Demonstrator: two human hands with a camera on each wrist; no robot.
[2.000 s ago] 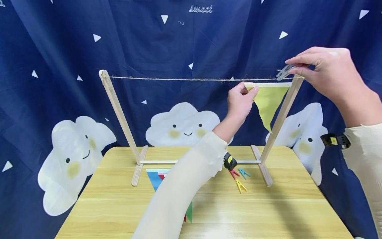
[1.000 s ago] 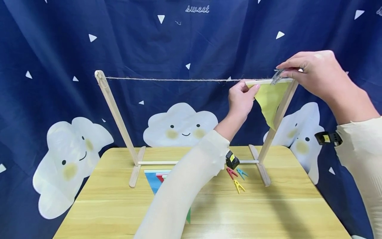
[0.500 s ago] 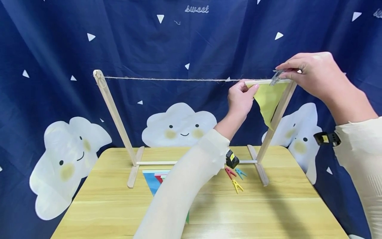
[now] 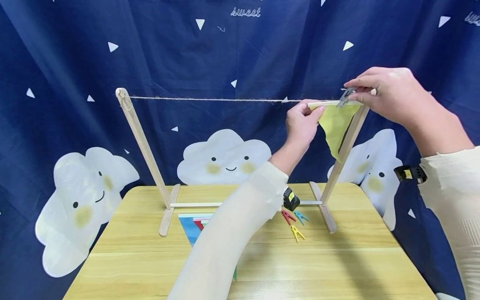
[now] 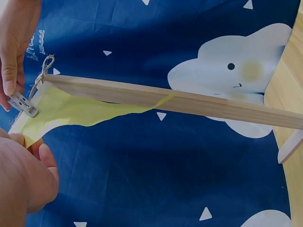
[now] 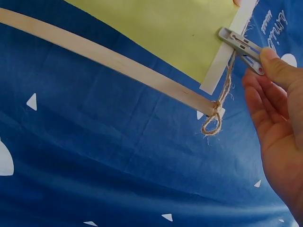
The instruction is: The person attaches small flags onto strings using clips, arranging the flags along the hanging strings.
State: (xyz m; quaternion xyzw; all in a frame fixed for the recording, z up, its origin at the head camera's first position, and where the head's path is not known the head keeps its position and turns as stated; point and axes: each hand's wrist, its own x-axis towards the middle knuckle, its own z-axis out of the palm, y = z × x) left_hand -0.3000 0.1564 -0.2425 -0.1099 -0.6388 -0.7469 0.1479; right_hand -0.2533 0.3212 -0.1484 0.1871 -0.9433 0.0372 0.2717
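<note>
A yellow triangular pennant [image 4: 336, 127] with a white top strip hangs at the right end of the twine [image 4: 210, 99]. My left hand [image 4: 303, 125] pinches the strip's left corner between thumb and fingers, up against the twine. In my right hand [image 4: 390, 93] is a grey clothespin [image 4: 345, 97], pinched by its handle ends. The right wrist view shows the clothespin [image 6: 240, 46] with its jaws over the white strip and the twine, not far from the strip's outer corner. The pennant's [image 5: 71, 109] tip dangles in front of the right post in the left wrist view.
Two wooden posts, the left post [image 4: 144, 148] and the right post [image 4: 345, 152], stand on the table [image 4: 285, 266]. Red [image 4: 288, 217], blue [image 4: 301, 217] and yellow [image 4: 297, 233] clothespins lie there. A blue pennant [image 4: 190, 229] and others are partly hidden under my left forearm.
My right hand has brought the grey clothespin left and down onto the pennant's top strip. The strip has risen to the twine. In the last half second the hands have barely moved.
</note>
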